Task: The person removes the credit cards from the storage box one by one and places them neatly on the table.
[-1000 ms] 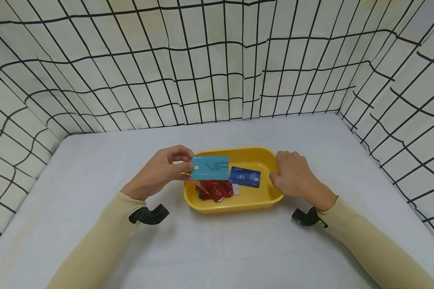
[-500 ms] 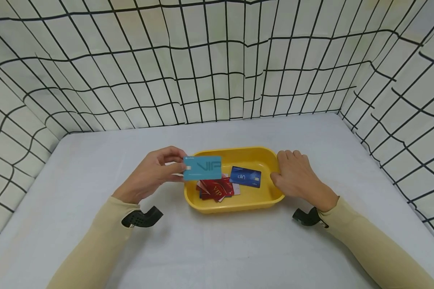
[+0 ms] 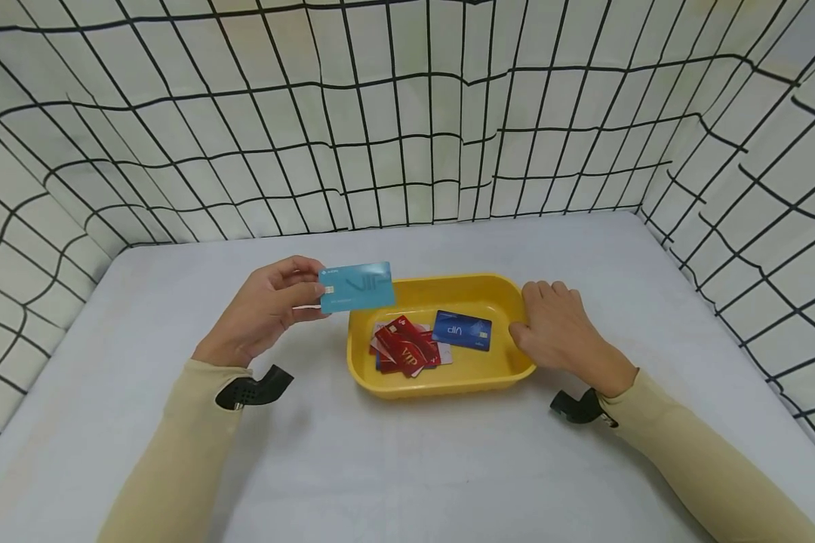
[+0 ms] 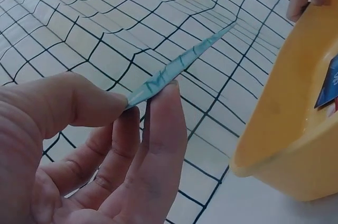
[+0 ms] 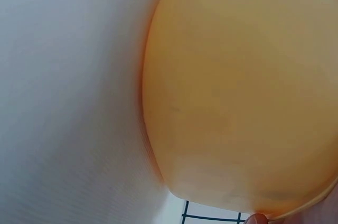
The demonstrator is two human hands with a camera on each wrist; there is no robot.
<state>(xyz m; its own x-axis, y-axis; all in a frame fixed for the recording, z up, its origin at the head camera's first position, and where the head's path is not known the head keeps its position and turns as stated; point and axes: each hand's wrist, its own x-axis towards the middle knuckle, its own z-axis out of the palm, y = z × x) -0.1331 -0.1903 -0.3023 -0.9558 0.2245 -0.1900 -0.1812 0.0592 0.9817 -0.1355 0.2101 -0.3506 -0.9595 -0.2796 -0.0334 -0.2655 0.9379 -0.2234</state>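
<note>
Above the left half of the bench, the left hand is pinching the light-blue card by its left short edge, the thumb lying on the near face and the fingers supporting behind. This card is hanging in the air, hiding the rear left corner of the yellow tray in the head view, while the left wrist view is showing it apart from the tray. It is looking thin, stiff and very light, probably smooth plastic, so it could be slipping or turning if the pinch is too weak; the short edge seems a good place for holding. Next, near the tray's left end, the red cards are lying in a loose pile, likely sliding easily over each other. Right of them, the blue card is resting flat, so lifting probably calls for a fingertip under one edge. Finally, the right hand is gripping the tray's right edge, likely light plastic, firm enough for steadying.
</note>
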